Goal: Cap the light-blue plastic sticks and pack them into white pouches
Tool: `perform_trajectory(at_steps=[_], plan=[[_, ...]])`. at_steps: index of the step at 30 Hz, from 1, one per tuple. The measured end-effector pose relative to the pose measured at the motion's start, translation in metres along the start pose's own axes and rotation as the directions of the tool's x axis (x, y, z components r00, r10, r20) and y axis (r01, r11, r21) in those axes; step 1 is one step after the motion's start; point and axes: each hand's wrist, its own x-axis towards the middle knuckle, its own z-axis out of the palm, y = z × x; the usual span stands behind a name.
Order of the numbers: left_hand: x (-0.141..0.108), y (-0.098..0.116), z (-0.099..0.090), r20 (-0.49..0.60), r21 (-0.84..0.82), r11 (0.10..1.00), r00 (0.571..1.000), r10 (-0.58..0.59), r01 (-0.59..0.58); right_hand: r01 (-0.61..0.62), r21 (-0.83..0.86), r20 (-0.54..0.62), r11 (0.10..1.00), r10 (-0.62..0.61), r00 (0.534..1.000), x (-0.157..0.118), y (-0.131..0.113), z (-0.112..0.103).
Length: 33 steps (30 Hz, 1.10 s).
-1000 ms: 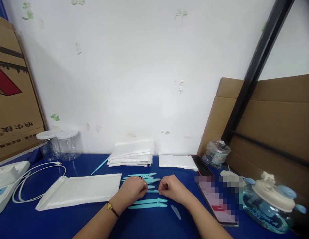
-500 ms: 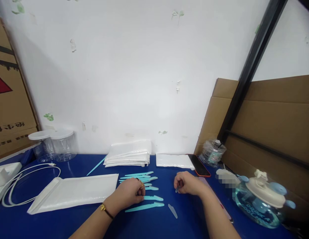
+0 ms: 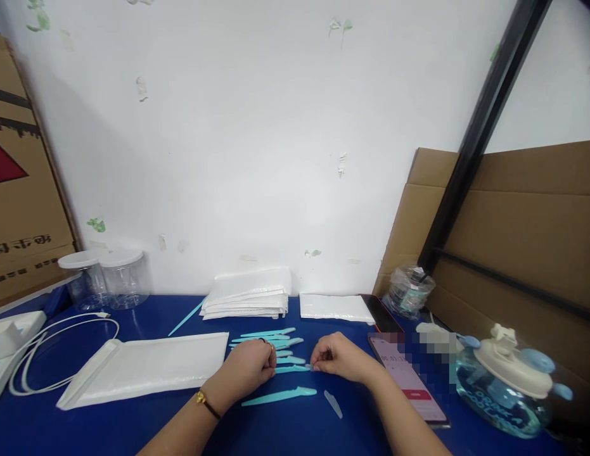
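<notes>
My left hand (image 3: pixel 254 364) is closed on the handle of a turquoise eyebrow razor (image 3: pixel 291 368), its blade end pointing right. At that end my right hand (image 3: pixel 335 356) pinches a small translucent blade cap (image 3: pixel 308 367), which meets or overlaps the tip; how far it sits over the blade cannot be made out. Several more eyebrow razors (image 3: pixel 269 332) lie side by side just beyond my left hand, partly hidden by it. Nearer to me lies one single razor (image 3: pixel 278 397), and right of it a loose translucent cap (image 3: pixel 333 404).
Left lies a white padded mailer (image 3: pixel 156 364); a stack of white mailers (image 3: pixel 247 294) stands by the wall. One turquoise stick (image 3: pixel 186 316) leans there. At right are a lit phone (image 3: pixel 413 383), a dark phone (image 3: pixel 383 313) and a water bottle (image 3: pixel 504 386). Clear jars (image 3: pixel 126 282) and a cable (image 3: pixel 61 316) are left.
My right hand has moved left with the cap, from apart to the razor's blade end. The held razor has shifted slightly away from me. The lit phone shows more fully.
</notes>
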Motion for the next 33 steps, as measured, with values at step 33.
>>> perform_trajectory(at_steps=[33], plan=[[-0.008,0.016,0.002,0.118,-0.109,0.994,0.993,-0.01,0.023,-0.242,0.308,0.258,0.92,0.164,0.952,-0.008,0.004,0.002]])
